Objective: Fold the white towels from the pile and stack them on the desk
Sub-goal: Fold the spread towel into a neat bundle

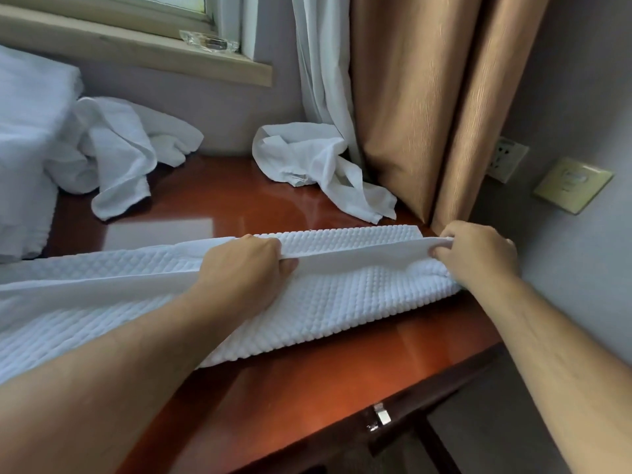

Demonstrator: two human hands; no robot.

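1. Head view. A white waffle-textured towel (342, 302) lies lengthwise across the red-brown tabletop (307, 381); its left part runs off the frame's left edge.
2. Left hand (246, 268): grip clamped on the towel's smooth hem band, fingers curled over the edge, thumb underneath. It holds near the middle of the visible length.
3. Right hand (478, 251): grip clamped on the same hem at the towel's right end, fingertips pinching the corner, close to the tan curtain (427, 114).
4. Between the two grips the hem is lifted slightly above the layer beneath and drawn taut; the towel's body lies below and nearer the person than both hands, with a strip of waffle fabric showing beyond the hem.
5. Farther back on the tabletop: a crumpled white towel (307, 159) near the white curtain (321, 70), another crumpled towel (119, 155) at left, touching a stack of white fabric (27, 138) at the left edge.
6. A glass ashtray (208, 41) sits on the window sill (136, 53). A wall socket (506, 159) and switch plate (573, 184) are on the right wall.
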